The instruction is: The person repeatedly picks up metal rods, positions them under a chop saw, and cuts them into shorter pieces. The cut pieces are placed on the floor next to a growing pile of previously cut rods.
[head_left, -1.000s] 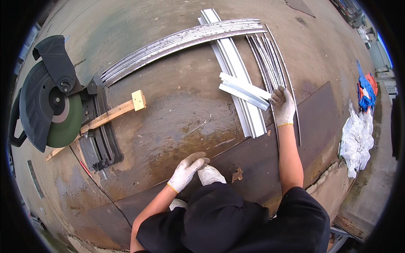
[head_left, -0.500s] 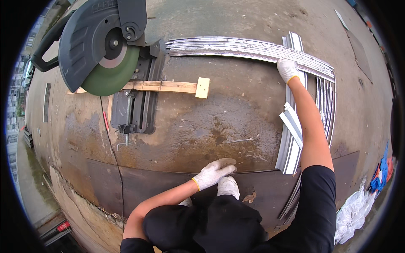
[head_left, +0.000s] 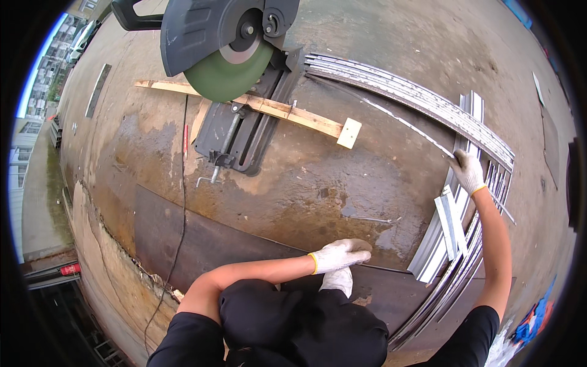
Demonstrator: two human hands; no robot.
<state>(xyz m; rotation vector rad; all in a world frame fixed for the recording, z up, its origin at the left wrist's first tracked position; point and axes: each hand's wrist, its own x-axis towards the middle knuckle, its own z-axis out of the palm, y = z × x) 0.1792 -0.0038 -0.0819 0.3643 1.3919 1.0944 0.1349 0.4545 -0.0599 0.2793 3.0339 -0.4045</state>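
My right hand [head_left: 469, 172], in a white work glove with a yellow cuff, is closed on a long thin metal strip [head_left: 411, 125]. The strip slants from beside the saw's base, past my hand, to beyond the right-hand pile. Behind it lies a bundle of long silvery metal strips [head_left: 416, 96], apart from the held one along most of its length. They rest across a wider grooved metal profile [head_left: 428, 251]. My left hand [head_left: 342, 255], gloved alike, is held low in front of my knees above my white shoe [head_left: 337, 280]. Its fingers are stretched out and nothing shows in them.
A cut-off saw [head_left: 205, 40] with a green disc stands at upper left on its black base [head_left: 244, 144]. A wooden bar [head_left: 293, 114] with an end block crosses that base. A black cable [head_left: 181, 232] runs over the floor. More strips [head_left: 422, 300] lie at right, beside short metal offcuts [head_left: 450, 223].
My right hand has drawn one strip toward me, away from the bundle, leaving it at a slant. The view has shifted, so the saw now appears farther right and higher.
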